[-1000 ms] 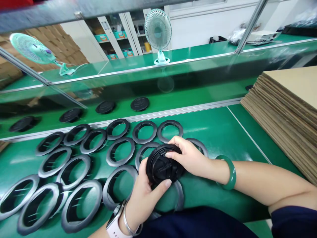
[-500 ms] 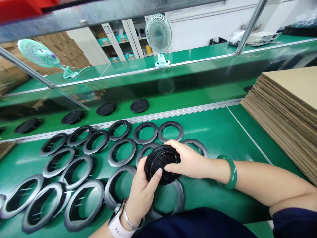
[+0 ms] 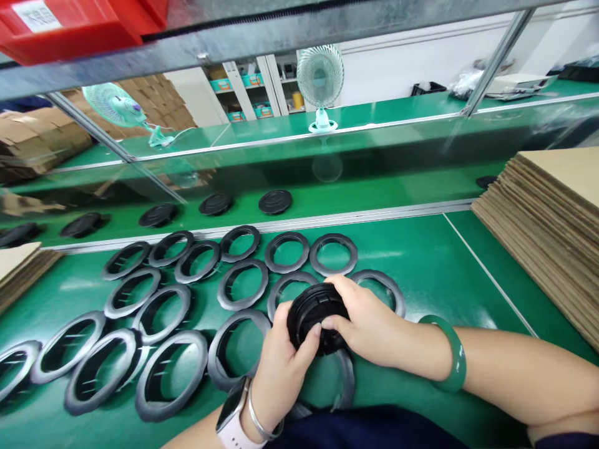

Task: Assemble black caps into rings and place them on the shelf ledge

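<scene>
The person's left hand (image 3: 283, 368) and right hand (image 3: 369, 327) both hold a round black plastic cap (image 3: 314, 318). The cap is up off the green bench mat (image 3: 421, 274), in the middle of the bench, near the person. The fingers of both hands are closed on it. The left thumb (image 3: 309, 347) lies across its face, and the right fingers (image 3: 337, 321) wrap over its edge. The cap looks light and stiff, with bumps and ridges on it. Its smooth plastic might slip, so the round outer edge looks like the best place to hold it. Many black rings (image 3: 243, 285) lie flat on the mat to the left and far from the hands, and one more sits under the cap. They look a bit soft. Black discs (image 3: 275, 201) sit in a row on the far side. A tall stack of cardboard sheets (image 3: 538, 243) stands on the right. A small fan (image 3: 321, 78) stands far off. The left wrist has a white watch (image 3: 233, 415), and the right wrist has a green bangle (image 3: 449, 354).
</scene>
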Available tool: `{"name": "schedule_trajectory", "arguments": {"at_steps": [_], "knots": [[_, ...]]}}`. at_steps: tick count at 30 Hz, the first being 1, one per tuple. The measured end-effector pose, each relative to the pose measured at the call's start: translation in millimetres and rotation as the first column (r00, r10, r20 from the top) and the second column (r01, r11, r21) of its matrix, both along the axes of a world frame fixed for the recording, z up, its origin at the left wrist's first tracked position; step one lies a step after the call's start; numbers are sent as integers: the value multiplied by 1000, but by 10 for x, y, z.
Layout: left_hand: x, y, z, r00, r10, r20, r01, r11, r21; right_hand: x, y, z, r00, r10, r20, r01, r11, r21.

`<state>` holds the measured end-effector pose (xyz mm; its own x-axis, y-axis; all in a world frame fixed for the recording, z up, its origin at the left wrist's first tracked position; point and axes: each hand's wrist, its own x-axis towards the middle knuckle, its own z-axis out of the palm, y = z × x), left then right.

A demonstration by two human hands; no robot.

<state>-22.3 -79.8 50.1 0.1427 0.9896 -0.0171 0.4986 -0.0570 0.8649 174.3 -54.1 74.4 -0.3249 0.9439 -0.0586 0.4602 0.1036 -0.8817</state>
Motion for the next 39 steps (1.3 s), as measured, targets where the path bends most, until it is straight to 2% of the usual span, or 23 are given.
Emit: {"name": "schedule_trajectory", "arguments": {"at_steps": [2, 5, 7, 8, 9, 11, 14, 17, 19, 21, 25, 28, 31, 34, 36, 39], "knots": [[-7, -2, 16, 999, -10, 36, 9, 1000, 4, 19, 55, 15, 998, 35, -52, -37, 999, -33], [-42, 17, 39, 970, -76, 230, 86, 996, -31, 115, 256, 7, 976, 28, -214, -44, 996, -74], [-78, 57, 57, 937, -79, 340, 103, 993, -53, 249, 467, -34, 906, -121, -405, 81, 990, -114], [-96, 85, 64, 941, -62, 334, 84, 995, -52, 339, 588, -65, 831, -224, -508, 161, 973, -165], [-113, 117, 70, 959, -42, 279, 54, 998, -38, 443, 714, -100, 736, -325, -595, 231, 945, -230], [-137, 180, 66, 997, -31, 65, 30, 999, 24, 677, 960, -178, 549, -475, -688, 321, 879, -351], [-145, 242, 23, 961, -123, -246, 152, 983, 103, 1012, 1260, -307, 335, -594, -731, 450, 783, -430], [-136, 256, -34, 907, -187, -377, 248, 961, 120, 1227, 1450, -446, 177, -648, -741, 507, 705, -496], [-128, 257, -54, 892, -196, -407, 267, 955, 126, 1294, 1523, -532, 137, -658, -741, 494, 693, -524], [-121, 261, -58, 886, -196, -421, 274, 953, 133, 1321, 1561, -601, 147, -662, -735, 490, 694, -527], [-106, 269, -56, 875, -188, -447, 279, 949, 147, 1311, 1546, -683, 224, -642, -733, 511, 718, -473], [-103, 271, -72, 866, -192, -462, 294, 942, 160, 1273, 1532, -725, 307, -618, -724, 541, 739, -401], [-108, 284, -94, 862, -193, -468, 306, 936, 177, 1231, 1630, -756, 413, -603, -683, 572, 755, -320], [-117, 308, -118, 858, -191, -477, 309, 934, 182, 1196, 1863, -744, 542, -571, -617, 613, 771, -175], [-127, 326, -151, 855, -187, -484, 311, 932, 189, 1176, 2038, -711, 643, -532, -551, 628, 778, -19], [-156, 353, -242, 854, -175, -490, 318, 921, 225, 1145, 2234, -672, 814, -445, -374, 545, 808, 224]]}}
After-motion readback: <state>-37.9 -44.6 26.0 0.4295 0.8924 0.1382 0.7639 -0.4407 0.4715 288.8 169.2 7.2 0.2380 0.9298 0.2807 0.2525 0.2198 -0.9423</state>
